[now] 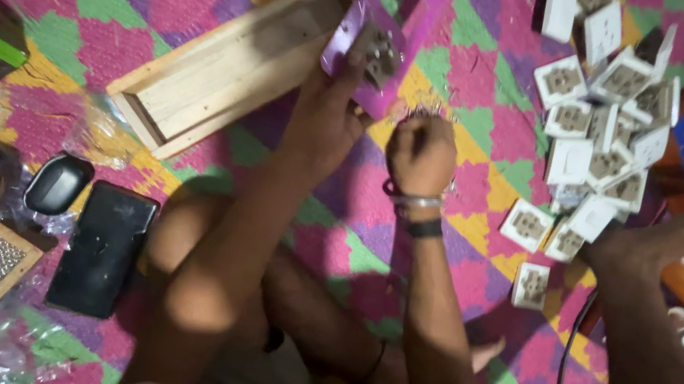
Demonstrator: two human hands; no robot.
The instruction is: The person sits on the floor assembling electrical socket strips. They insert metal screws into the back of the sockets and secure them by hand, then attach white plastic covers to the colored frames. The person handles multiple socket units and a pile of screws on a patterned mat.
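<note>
L hand gripping purple switch plate w/ socket module, far centre, long axis running far-right. R hand fisted just right of plate, contents not visible. Wooden box left.

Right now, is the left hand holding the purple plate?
Yes, the left hand grips the purple plate by its lower edge, just beside the wooden box, while the right hand is a closed fist next to it.

Flat black phone screen-up at left, crinkled clear plastic bags just above it
</note>
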